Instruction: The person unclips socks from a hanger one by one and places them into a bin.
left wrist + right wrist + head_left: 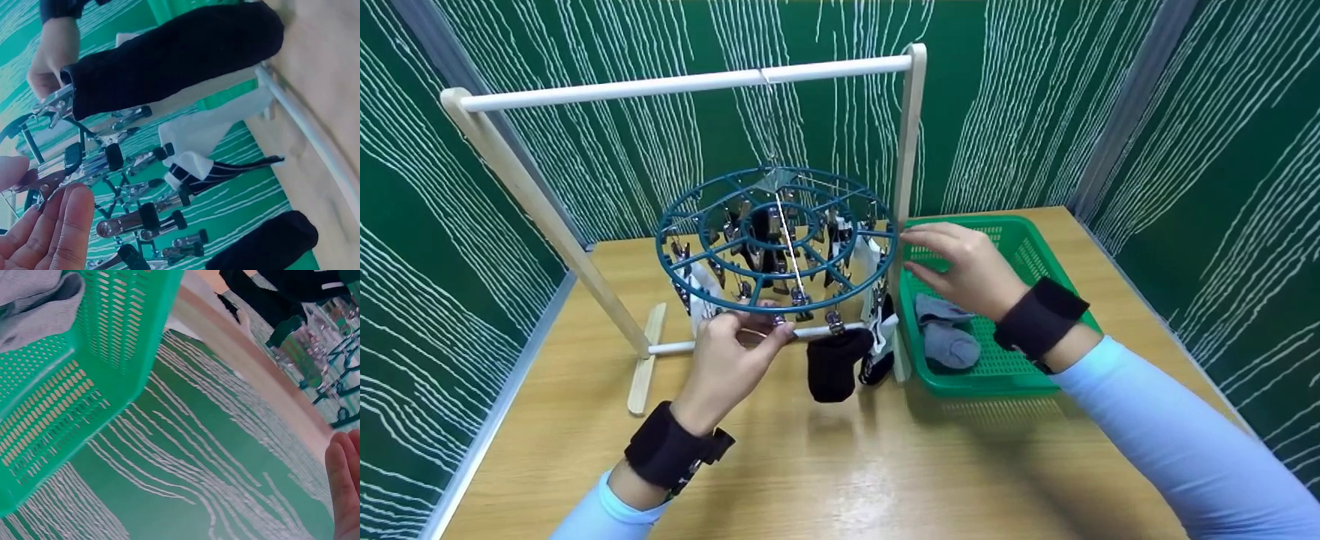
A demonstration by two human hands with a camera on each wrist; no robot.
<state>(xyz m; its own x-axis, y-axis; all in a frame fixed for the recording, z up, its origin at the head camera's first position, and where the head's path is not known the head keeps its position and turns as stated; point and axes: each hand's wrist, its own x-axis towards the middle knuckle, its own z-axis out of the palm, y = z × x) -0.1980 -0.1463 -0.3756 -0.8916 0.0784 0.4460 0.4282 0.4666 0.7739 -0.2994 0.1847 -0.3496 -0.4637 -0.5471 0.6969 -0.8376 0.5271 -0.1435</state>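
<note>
A round dark-green drying rack (712,303) with several metal clips hangs from a white bar. At its front rim my left hand (727,367) pinches a metal clip (53,171) between thumb and fingers. Beside that clip, a black sock (831,367) hangs from another one. My right hand (971,266) is at the rack's right rim, fingers extended and slightly apart; whether the fingertips touch the rim I cannot tell. White-and-black socks (197,135) and another black sock (267,244) also hang from the rack.
A green basket (997,386) stands on the table at the right, with grey socks (949,337) inside. The stand's wooden right post (913,120) rises between rack and basket; its left post (547,217) leans at the left. Green patterned walls surround the table (810,480).
</note>
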